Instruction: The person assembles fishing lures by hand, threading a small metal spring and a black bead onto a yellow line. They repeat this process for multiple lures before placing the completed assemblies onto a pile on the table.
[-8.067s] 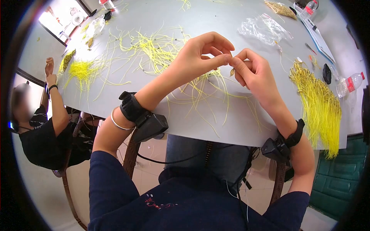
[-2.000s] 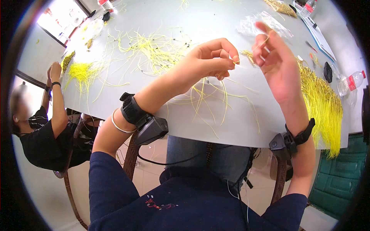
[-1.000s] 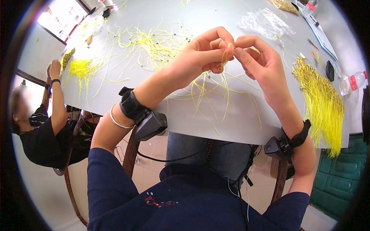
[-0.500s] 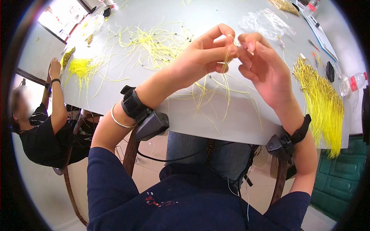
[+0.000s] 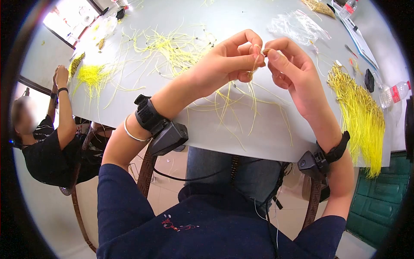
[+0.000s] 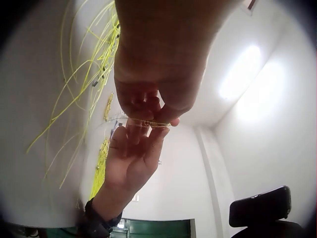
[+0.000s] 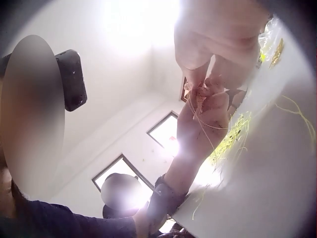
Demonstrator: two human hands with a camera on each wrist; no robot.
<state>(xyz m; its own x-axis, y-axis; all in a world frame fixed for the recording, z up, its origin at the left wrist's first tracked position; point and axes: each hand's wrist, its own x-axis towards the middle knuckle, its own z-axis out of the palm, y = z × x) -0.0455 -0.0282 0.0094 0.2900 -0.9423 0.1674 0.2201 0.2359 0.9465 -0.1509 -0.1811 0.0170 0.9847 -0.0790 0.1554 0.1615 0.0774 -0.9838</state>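
My left hand (image 5: pixel 228 60) pinches a small gold-coloured wire coil (image 5: pixel 255 70) between thumb and index finger, raised over the table. Thin yellow line (image 5: pixel 253 93) trails down from the coil. Facing it, my right hand (image 5: pixel 297 71) has its thumb and index fingertips together on a short end of the line, right beside the left fingertips; the other fingers are curled. From the right wrist, the ribbed coil (image 7: pixel 199 101) shows at the left fingertips with a loop of line. In the left wrist view, the line (image 6: pixel 143 120) stretches across between both hands' fingertips.
Loose yellow lines with small dark pieces (image 5: pixel 168 49) lie tangled on the grey table (image 5: pixel 215 134). A thick bundle of yellow lines with gold-coloured ends (image 5: pixel 360 116) lies at right, near a bottle (image 5: pixel 396 93). Clear plastic bags (image 5: pixel 297 28) lie behind. Another person (image 5: pixel 47 138) sits at left.
Two seconds ago my right hand was spread and away to the right. It came back to the left hand, loosened its fingers half a second ago, and now pinches the line.
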